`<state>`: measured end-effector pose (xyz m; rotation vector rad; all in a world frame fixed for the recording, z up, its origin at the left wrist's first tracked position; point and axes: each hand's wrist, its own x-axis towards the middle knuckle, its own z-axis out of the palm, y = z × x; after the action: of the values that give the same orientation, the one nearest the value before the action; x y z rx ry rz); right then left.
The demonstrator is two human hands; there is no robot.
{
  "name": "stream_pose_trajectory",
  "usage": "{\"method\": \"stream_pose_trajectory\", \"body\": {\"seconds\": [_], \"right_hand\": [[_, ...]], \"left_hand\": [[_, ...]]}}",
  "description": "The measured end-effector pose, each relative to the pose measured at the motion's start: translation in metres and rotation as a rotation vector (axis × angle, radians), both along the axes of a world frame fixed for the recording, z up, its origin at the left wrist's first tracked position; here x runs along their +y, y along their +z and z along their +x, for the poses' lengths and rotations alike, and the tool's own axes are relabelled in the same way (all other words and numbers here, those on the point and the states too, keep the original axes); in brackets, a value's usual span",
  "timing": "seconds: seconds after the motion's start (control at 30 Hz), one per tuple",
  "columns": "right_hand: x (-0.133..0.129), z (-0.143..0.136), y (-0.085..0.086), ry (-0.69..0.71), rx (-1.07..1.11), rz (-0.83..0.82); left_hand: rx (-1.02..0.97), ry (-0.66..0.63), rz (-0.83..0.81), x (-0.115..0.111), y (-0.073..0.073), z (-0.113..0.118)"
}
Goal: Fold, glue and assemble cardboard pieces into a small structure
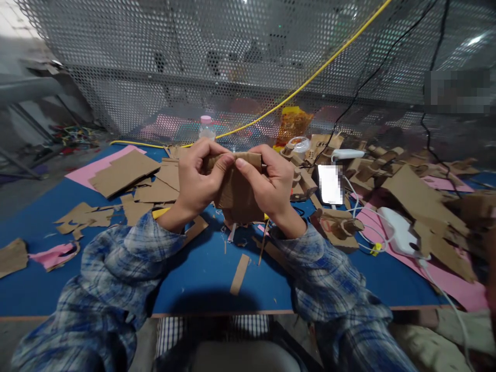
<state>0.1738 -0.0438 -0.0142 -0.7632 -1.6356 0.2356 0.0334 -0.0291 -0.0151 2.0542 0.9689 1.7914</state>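
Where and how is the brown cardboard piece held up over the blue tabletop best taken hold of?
Probably pinch the brown cardboard piece at both ends of its top edge, coming in from left and right. That edge looks folded over, so likely stiffer, while the rest of it hangs flat below.

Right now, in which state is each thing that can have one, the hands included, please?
Left hand: closed, pinching the cardboard
Right hand: closed, pinching it too
Cardboard: held up, bent over along its top edge
Bottle: upright, pink cap on
Phone: screen lit white
Strip: lying flat
Yellow cord: strung slantwise
Snack bag: open or sealed, cannot tell
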Motion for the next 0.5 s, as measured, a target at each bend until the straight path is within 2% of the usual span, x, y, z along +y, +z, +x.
{"method": "stream_pose_trajectory", "body": {"seconds": [0.17, 0.3, 0.4, 0.5], "right_hand": [[0.002, 0.011, 0.01, 0.041, -0.103, -0.054], [-0.001, 0.008, 0.006, -0.03, -0.074, 0.03], [-0.002, 0.004, 0.004, -0.074, -0.097, 0.048], [-0.008, 0.004, 0.01, -0.062, -0.192, 0.063]], "left_hand": [[0.02, 0.0, 0.0, -0.003, 0.0, 0.004], [0.003, -0.08, -0.044, -0.003, -0.001, 0.004], [0.02, -0.097, -0.029, -0.002, 0.004, -0.002], [0.082, -0.09, -0.028, 0.0, 0.012, -0.011]]}}
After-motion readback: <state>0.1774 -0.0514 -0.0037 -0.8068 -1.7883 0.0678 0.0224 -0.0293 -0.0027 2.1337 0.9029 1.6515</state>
